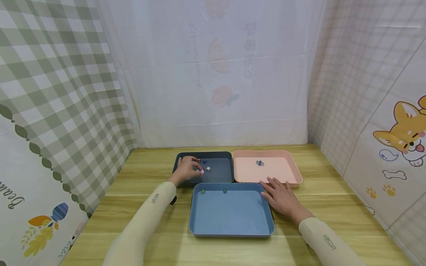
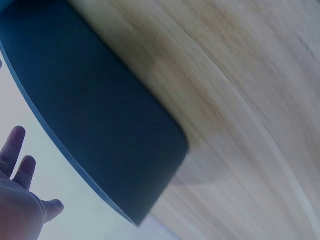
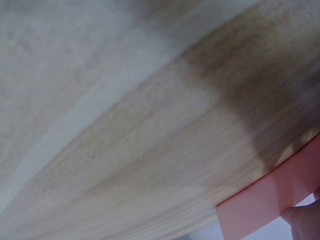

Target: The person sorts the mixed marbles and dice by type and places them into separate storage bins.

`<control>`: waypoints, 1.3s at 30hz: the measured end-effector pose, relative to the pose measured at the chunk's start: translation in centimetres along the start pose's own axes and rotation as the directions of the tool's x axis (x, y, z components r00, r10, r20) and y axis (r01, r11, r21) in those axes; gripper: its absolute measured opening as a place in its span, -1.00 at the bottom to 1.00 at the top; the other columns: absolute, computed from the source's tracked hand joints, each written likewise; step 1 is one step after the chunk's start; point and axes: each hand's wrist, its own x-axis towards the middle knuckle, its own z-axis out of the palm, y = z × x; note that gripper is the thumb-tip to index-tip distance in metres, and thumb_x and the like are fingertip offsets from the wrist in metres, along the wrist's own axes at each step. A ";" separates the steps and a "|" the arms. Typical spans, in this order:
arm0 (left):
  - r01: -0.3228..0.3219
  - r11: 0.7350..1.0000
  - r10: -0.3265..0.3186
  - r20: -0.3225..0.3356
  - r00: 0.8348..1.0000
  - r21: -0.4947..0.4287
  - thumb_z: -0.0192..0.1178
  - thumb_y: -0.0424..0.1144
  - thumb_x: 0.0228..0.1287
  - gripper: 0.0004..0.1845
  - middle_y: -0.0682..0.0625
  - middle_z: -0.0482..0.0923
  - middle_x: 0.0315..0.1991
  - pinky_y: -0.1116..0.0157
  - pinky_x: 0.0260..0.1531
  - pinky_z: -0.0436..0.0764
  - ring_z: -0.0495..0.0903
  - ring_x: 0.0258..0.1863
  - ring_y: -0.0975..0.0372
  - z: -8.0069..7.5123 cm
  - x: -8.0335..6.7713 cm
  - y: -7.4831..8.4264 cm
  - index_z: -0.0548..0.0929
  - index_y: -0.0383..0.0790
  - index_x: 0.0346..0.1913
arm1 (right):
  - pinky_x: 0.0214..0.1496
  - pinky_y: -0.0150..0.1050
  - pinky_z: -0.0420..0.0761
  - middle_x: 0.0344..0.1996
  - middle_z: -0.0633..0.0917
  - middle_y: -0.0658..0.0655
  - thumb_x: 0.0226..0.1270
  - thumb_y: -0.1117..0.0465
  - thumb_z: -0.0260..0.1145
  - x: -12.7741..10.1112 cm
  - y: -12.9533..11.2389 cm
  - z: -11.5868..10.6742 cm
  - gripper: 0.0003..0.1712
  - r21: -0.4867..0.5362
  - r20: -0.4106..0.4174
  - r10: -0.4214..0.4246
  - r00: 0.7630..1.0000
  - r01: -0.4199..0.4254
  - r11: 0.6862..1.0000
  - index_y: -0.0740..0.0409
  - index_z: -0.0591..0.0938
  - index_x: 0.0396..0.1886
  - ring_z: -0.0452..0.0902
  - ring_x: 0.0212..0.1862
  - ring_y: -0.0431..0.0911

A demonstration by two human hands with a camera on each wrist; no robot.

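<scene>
Fingers of the left hand (image 1: 187, 168) spread over the dark tray (image 1: 217, 174), small glinting beads (image 1: 208, 169) just beside the fingertips; right hand (image 1: 281, 195) flat.

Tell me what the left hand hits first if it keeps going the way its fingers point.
Probably the small beads just beyond the left hand in the dark tray; depth is unclear.

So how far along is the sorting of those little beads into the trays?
Partly done, it seems. Two greenish beads lie in the blue tray, and a small cluster sits in the pink tray. The left hand reaches into the dark tray, where a few beads remain. The right hand rests by the trays.
</scene>
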 end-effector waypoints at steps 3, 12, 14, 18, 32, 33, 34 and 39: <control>0.020 1.000 -0.020 -0.010 1.000 0.004 0.42 -0.04 0.20 -0.90 -0.10 0.44 0.27 -0.29 0.38 -0.23 0.16 0.41 -0.09 -0.2 -0.1 -0.5 0.79 0.04 -0.34 | 0.32 0.50 -0.04 0.42 0.33 0.34 0.56 -0.12 0.04 0.0 0.0 0.0 -0.40 -0.002 0.000 0.002 1.000 -0.002 1.000 0.07 0.44 0.44 0.13 0.45 0.32; 0.113 0.993 -0.112 -0.080 0.991 0.015 0.44 -0.09 0.18 -0.85 -0.19 0.43 0.29 -0.28 0.38 -0.24 0.18 0.40 -0.15 -0.9 -0.3 -2.5 0.81 -0.07 -0.29 | 0.33 0.49 -0.05 0.43 0.33 0.33 0.56 -0.12 0.04 0.0 0.0 0.1 -0.40 0.002 0.001 0.007 1.000 -0.007 1.000 0.05 0.44 0.44 0.12 0.45 0.31; 0.133 0.991 -0.130 -0.093 0.987 0.029 0.43 -0.08 0.18 -0.83 -0.21 0.42 0.29 -0.29 0.37 -0.23 0.18 0.39 -0.16 -1.1 -0.4 -3.0 0.81 -0.09 -0.27 | 0.33 0.49 -0.06 0.43 0.33 0.33 0.56 -0.12 0.05 0.0 0.0 0.1 -0.40 0.006 0.001 0.008 1.000 -0.008 1.000 0.05 0.44 0.44 0.11 0.45 0.32; 0.167 0.984 -0.160 -0.109 0.981 0.059 0.43 -0.06 0.18 -0.80 -0.23 0.42 0.29 -0.28 0.37 -0.21 0.19 0.38 -0.17 -1.2 -0.7 -3.9 0.81 -0.09 -0.26 | 0.33 0.49 -0.06 0.42 0.33 0.34 0.56 -0.11 0.05 0.0 0.0 0.0 -0.40 0.009 0.001 0.008 1.000 -0.008 1.000 0.06 0.44 0.44 0.11 0.45 0.32; 0.200 0.971 -0.191 -0.079 0.979 0.131 0.43 -0.06 0.19 -0.82 -0.29 0.40 0.29 -0.34 0.34 -0.27 0.18 0.38 -0.20 -0.5 -0.9 -4.8 0.81 -0.09 -0.28 | 0.33 0.49 -0.05 0.42 0.33 0.35 0.55 -0.10 0.06 0.0 -0.1 -0.1 -0.40 0.006 0.000 0.007 1.000 -0.007 1.000 0.07 0.44 0.44 0.12 0.45 0.33; 0.199 0.970 -0.190 -0.078 0.979 0.136 0.43 -0.06 0.19 -0.82 -0.29 0.40 0.29 -0.34 0.34 -0.27 0.18 0.38 -0.20 -0.5 -0.9 -4.8 0.81 -0.09 -0.27 | 0.33 0.49 -0.06 0.42 0.33 0.35 0.55 -0.10 0.06 0.1 -0.1 -0.1 -0.40 0.006 -0.001 0.006 1.000 -0.006 1.000 0.07 0.44 0.44 0.12 0.45 0.33; 0.199 0.970 -0.189 -0.079 0.979 0.140 0.43 -0.06 0.19 -0.81 -0.30 0.40 0.29 -0.34 0.34 -0.26 0.18 0.39 -0.20 -0.4 -0.9 -4.7 0.81 -0.09 -0.26 | 0.33 0.49 -0.06 0.42 0.33 0.35 0.55 -0.10 0.06 0.1 -0.1 -0.1 -0.40 0.005 -0.001 0.006 1.000 -0.006 1.000 0.07 0.44 0.44 0.12 0.45 0.33; 0.185 0.969 -0.175 -0.073 0.982 0.164 0.41 -0.04 0.21 -0.75 -0.31 0.35 0.34 -0.36 0.33 -0.22 0.16 0.40 -0.21 -0.2 -0.8 -4.4 0.80 -0.09 -0.13 | 0.33 0.49 -0.05 0.42 0.33 0.34 0.56 -0.11 0.05 0.1 0.0 0.0 -0.39 0.003 0.000 0.006 1.000 -0.006 1.000 0.07 0.43 0.44 0.12 0.45 0.33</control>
